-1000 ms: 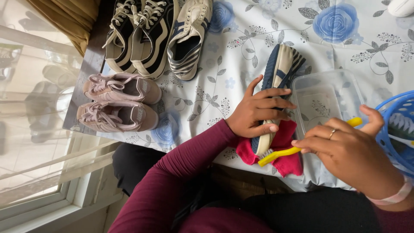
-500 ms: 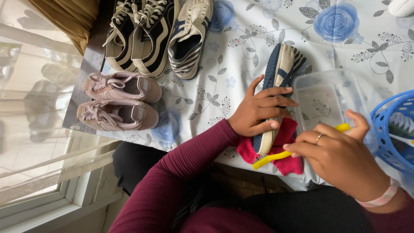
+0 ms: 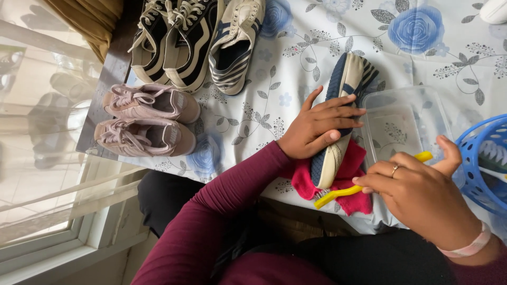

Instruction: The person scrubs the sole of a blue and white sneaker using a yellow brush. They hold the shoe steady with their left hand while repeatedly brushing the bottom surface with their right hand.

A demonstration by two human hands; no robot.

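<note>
Fingers [image 3: 338,113] of the left hand [image 3: 317,129] lie spread and flat across a blue-and-white shoe [image 3: 343,87], pressing it down rather than closing round it. The shoe lies on its side on the counter [image 3: 317,47], its lower end resting on a red cloth [image 3: 353,177], just left of a clear tub [image 3: 404,124]. The right hand [image 3: 422,198], below the tub, is closed on a yellow brush [image 3: 338,193]; the handle runs through the fist, one end showing just below the shoe, the other beside the thumb. A blue basket [image 3: 483,158] stands right of the tub.

Handling, as judged: the shoe is light, with a soft fabric upper and a stiffer rubber sole, so it yields under pressure and may roll or slide on the cloth. The firmest hold is across the midfoot, palm on the sole edge. The brush is rigid, light plastic, best held mid-handle. Other shoes [image 3: 200,42] lie well left of the tub.
</note>
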